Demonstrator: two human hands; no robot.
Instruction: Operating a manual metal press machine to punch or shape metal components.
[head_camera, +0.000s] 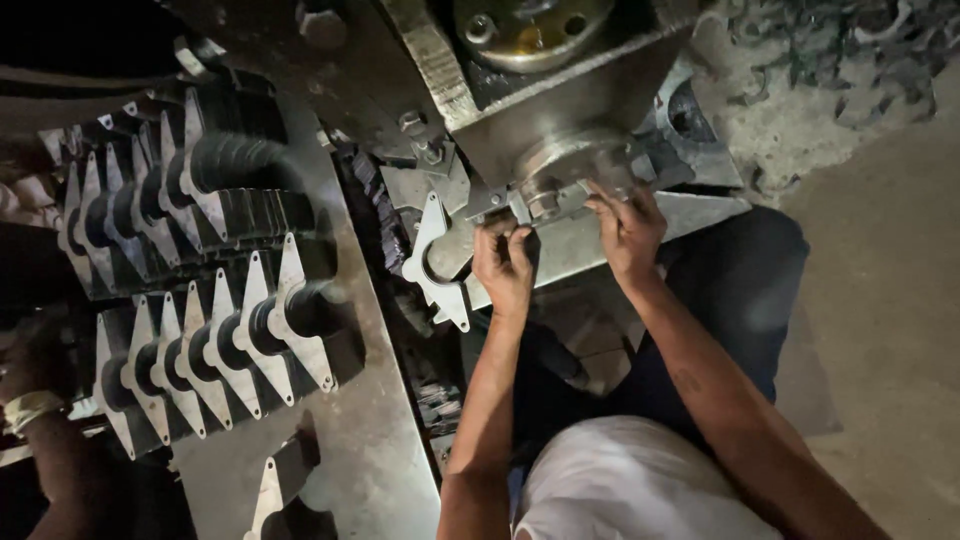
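My left hand is curled against a small grey metal part that sits under the round steel punch of a press. The fingertips of my right hand rest on the right side of that same spot, at the punch's base. What they grip is hidden. Just left of my left hand, a flat pale metal bracket with a half-round cutout lies on the press bed.
Rows of identical flat brackets stand stacked on a steel plate at the left. Another person's arm with a wristband shows at the lower left. Metal scrap litters the floor at the upper right.
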